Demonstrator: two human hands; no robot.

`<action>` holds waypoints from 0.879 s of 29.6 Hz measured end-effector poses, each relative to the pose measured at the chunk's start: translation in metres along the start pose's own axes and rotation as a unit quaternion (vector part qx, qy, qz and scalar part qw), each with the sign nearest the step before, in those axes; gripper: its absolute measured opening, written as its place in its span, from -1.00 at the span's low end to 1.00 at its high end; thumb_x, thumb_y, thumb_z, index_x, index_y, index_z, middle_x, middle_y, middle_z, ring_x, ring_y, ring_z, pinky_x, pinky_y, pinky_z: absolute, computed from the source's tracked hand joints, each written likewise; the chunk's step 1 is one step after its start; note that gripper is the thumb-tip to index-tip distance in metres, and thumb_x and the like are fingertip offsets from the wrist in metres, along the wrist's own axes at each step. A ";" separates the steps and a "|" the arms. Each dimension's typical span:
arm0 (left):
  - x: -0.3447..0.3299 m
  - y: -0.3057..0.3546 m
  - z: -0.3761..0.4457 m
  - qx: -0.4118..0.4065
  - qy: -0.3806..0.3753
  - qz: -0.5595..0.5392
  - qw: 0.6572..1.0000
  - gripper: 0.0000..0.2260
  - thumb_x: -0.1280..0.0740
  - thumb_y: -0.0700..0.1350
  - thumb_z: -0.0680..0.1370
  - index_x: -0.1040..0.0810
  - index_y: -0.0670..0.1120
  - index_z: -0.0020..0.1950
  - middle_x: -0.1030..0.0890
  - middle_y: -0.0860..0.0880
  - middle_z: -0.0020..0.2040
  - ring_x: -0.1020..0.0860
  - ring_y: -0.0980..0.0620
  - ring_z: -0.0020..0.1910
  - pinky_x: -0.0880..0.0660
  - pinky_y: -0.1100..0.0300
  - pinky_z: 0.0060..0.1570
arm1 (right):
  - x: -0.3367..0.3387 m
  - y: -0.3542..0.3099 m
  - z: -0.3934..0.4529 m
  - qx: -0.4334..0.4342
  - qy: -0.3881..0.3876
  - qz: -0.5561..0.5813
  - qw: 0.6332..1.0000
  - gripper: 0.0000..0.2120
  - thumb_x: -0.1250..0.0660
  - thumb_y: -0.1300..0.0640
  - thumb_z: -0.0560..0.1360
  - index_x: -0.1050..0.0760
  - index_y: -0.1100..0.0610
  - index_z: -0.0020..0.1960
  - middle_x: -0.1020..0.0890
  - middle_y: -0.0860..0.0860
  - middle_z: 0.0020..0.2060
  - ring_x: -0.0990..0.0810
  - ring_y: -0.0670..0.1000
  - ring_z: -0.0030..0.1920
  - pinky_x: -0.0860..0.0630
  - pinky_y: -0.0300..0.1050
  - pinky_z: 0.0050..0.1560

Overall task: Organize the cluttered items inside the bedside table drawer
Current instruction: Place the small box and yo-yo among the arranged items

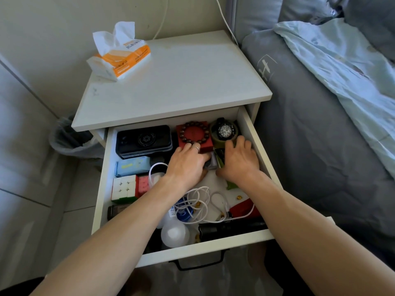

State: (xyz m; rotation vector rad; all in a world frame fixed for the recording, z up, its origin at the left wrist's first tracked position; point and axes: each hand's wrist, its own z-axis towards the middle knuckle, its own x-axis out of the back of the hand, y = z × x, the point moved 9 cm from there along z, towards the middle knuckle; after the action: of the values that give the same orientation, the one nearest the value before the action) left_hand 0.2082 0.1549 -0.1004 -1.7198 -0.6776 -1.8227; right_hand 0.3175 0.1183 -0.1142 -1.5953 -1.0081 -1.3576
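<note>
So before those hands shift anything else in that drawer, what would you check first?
1. Drawer pulled out far enough: ok.
2. Left hand and right hand both inside, at the small items mid-drawer: ok.
3. What the fingers hold: cannot tell, hidden under the hands.
4. Bracelet sitting on red box: ok.
5. White cable tidy: not ok, loose and tangled.
6. Watch in the back right corner: ok.

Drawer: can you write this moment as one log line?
drawer open | left hand, right hand on small items mid-drawer | white cable loose
</note>
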 end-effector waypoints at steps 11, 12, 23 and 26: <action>-0.007 -0.001 -0.002 0.023 -0.006 -0.013 1.000 -0.67 -0.31 -0.03 0.61 -0.52 0.10 0.37 -0.47 -0.05 0.23 -0.40 -0.10 0.24 -0.34 0.05 0.13 | 0.002 0.001 -0.006 0.001 0.008 0.008 1.000 -0.28 -0.42 -0.22 0.39 -0.25 0.14 0.37 -0.28 0.19 0.30 -0.31 0.20 0.28 -0.40 0.01 0.21; -0.005 -0.002 -0.002 0.020 -0.010 -0.021 1.000 -0.67 -0.31 -0.01 0.61 -0.51 0.09 0.38 -0.47 -0.06 0.22 -0.40 -0.10 0.25 -0.34 0.05 0.13 | 0.005 0.002 -0.005 0.001 0.006 0.014 1.000 -0.25 -0.42 -0.24 0.38 -0.25 0.14 0.36 -0.29 0.18 0.29 -0.31 0.19 0.28 -0.39 0.01 0.21; 0.049 -0.026 -0.057 -0.014 -0.045 -0.157 0.987 -0.72 -0.37 -0.11 0.50 -0.65 0.00 0.20 -0.62 0.02 0.11 -0.52 -0.04 0.15 -0.47 -0.01 0.14 | 0.036 -0.041 -0.039 0.131 -0.029 0.197 0.971 -0.69 -0.34 -0.02 0.50 -0.52 0.12 0.16 -0.60 0.07 0.05 -0.57 0.11 0.06 -0.56 0.02 -0.02; 0.044 -0.038 -0.077 0.000 -0.080 -0.137 0.987 -0.69 -0.34 -0.15 0.50 -0.65 0.00 0.22 -0.63 0.03 0.12 -0.51 -0.04 0.17 -0.45 0.03 0.16 | 0.028 -0.063 -0.054 0.186 -0.091 0.227 0.952 -0.80 -0.29 0.09 0.56 -0.60 0.08 0.13 -0.66 0.03 0.01 -0.61 0.06 0.03 -0.55 -0.05 0.03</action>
State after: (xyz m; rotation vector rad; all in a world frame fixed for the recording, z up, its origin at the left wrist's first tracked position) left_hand 0.1243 0.1281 -0.0613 -1.8627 -1.0244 -1.8725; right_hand 0.2425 0.0939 -0.0755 -1.5533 -0.8688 -0.6752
